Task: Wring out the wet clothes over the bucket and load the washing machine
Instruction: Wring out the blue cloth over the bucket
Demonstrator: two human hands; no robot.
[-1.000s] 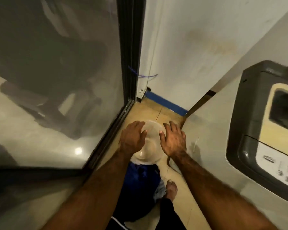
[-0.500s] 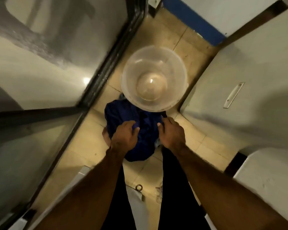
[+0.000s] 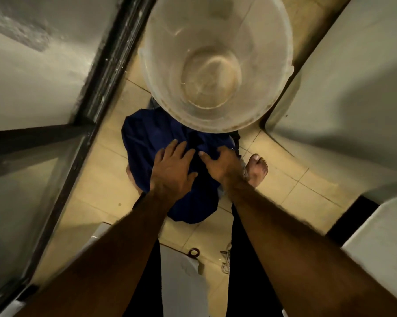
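Note:
A translucent plastic bucket (image 3: pixel 216 62) stands on the tiled floor ahead of me, with a little water at its bottom. A heap of dark blue wet cloth (image 3: pixel 145 143) lies on the floor right below the bucket's near rim. My left hand (image 3: pixel 172 170) rests flat on the cloth with fingers spread. My right hand (image 3: pixel 220 163) presses on the cloth beside it, fingers apart and partly sunk into the folds. Neither hand is closed around the fabric. The white side of the washing machine (image 3: pixel 344 88) stands at the right.
A dark-framed glass door (image 3: pixel 96 88) runs along the left. My bare right foot (image 3: pixel 258 167) stands on the tiles right of the cloth. A white object (image 3: pixel 183 277), a small dark ring (image 3: pixel 194 252) and a tangle of cord (image 3: pixel 226 259) lie on the floor near my legs.
My view has dropped from the wall and machine top down to the floor. Both hands moved from the bucket's rim down onto the blue cloth and now spread over it.

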